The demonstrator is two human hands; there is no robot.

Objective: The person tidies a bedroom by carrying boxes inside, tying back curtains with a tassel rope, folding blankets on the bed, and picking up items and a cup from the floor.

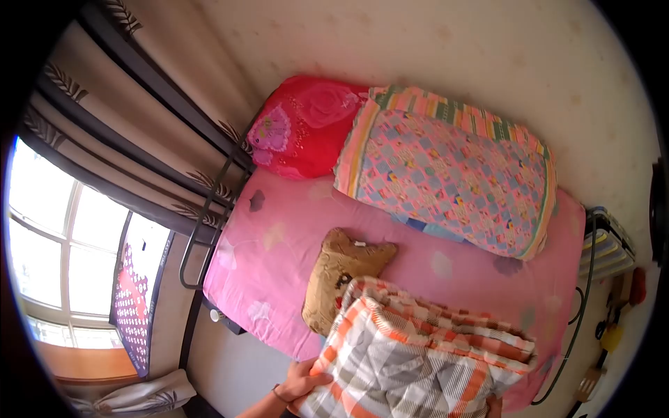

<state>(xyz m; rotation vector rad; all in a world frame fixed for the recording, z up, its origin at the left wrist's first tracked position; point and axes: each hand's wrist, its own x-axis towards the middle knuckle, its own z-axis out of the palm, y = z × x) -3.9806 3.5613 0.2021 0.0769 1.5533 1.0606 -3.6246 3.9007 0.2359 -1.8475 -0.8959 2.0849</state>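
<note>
A folded plaid quilt [418, 369] in orange, white and grey is held up in front of me, over the near edge of the bed. My left hand [306, 382] grips its left side, with the thumb on the outer face and the other fingers partly hidden. At the lower right, only a small part of my right hand [494, 406] shows against the quilt's other side. Just beyond the quilt lies a brown, animal-shaped pillow [327, 279], its lower right part covered by the quilt.
On the pink bed sheet [279, 223] a red flowered pillow [306, 125] and a folded patterned quilt [453, 174] lie along the wall. A metal bed rail [209, 216], curtains [153, 104] and a window are at left. Striped items [606, 254] stand beyond the right end.
</note>
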